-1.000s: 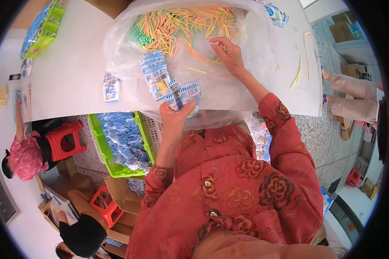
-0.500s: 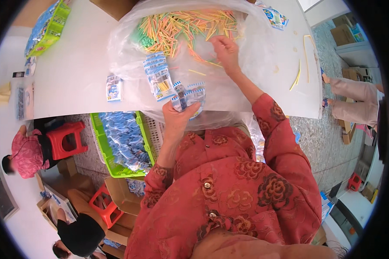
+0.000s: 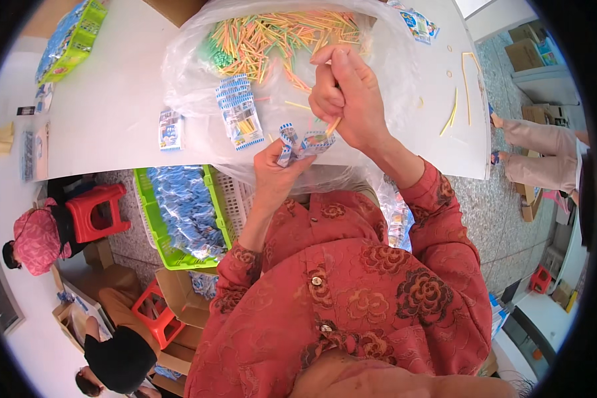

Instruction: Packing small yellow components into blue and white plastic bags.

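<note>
Packet: a small blue-and-white printed plastic packet, just right of centre in the upper half of the frame, bent and glossy, striped along its edge.
Packet's direction: the striped edge faces up the frame; the bend hides its long axis.
Held stick: a thin, straight yellow-orange stick, slanting down and left, lower end at the packet's edge; whether inside, cannot tell.
Left hand: thumb and fingers pinch the packet from below.
Right hand: curled into a fist, pinching the held stick.
Stack: overlapping blue-and-white packets, upper centre-left, lower end tipped slightly right.
Pile: thin yellow, pink and green sticks, top centre, pointing many ways on clear plastic film.
Support: a flat white desk.
</note>
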Motion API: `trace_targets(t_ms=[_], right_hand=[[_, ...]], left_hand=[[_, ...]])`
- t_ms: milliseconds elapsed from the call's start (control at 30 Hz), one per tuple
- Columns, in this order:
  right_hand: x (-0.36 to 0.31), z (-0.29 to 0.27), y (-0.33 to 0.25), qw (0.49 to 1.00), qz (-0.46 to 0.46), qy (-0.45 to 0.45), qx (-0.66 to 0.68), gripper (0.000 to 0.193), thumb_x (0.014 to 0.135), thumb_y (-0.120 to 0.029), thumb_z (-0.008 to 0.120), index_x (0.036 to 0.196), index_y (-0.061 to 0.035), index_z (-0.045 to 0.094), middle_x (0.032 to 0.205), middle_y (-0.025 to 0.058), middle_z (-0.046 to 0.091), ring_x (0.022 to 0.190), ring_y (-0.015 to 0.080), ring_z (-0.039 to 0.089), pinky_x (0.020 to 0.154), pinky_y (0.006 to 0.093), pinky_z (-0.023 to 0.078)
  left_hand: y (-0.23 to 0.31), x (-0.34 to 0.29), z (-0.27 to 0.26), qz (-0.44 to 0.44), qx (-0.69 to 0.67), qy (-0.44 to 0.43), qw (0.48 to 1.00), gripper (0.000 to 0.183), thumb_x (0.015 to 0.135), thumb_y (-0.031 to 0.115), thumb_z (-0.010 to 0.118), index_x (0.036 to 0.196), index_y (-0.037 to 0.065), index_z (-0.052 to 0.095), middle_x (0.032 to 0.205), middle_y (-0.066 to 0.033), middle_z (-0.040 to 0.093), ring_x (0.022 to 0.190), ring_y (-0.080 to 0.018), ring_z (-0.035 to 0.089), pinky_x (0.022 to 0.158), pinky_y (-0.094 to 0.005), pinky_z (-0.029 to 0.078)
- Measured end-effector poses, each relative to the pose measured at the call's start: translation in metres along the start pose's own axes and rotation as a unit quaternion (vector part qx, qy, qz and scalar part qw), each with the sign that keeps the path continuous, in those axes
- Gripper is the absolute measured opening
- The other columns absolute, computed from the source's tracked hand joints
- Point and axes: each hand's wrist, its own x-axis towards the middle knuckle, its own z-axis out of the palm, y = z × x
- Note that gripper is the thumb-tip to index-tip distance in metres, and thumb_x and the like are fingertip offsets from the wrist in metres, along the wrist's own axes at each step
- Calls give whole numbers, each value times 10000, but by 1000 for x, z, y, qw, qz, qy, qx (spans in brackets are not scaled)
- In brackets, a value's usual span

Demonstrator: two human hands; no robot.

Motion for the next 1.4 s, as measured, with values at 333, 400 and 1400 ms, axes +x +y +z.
trace_targets(t_ms=[333, 400, 1400], right_hand=[[-12, -2, 8, 978, -79, -120, -152, 313, 985, -249, 275, 955, 3, 459, 520, -6, 362, 427, 75, 332, 433, 235, 352], [-15, -4, 7, 977, -75, -139, -146, 319, 985, -257, 276, 956, 4, 458, 521, -2, 371, 429, 76, 340, 438, 237, 362], [-6, -3, 0, 984, 126, -9, -127, 368, 970, -311, 304, 1091, -13, 484, 814, 124, 627, 845, 189, 616, 826, 305, 464]], left_hand=[[-2, -4, 2, -45, -57, -2, 997, 228, 716, -6, 688, 938, 11, 639, 814, 12, 634, 697, -36, 544, 637, -192, 447], [-2, -5, 3, -60, -117, 2, 991, 224, 713, -1, 694, 929, 13, 637, 829, 4, 639, 712, -50, 562, 652, -204, 460], [1, -7, 3, -1, -67, -20, 998, 190, 738, 14, 686, 923, 7, 644, 778, 13, 625, 674, -35, 524, 609, -190, 428]])
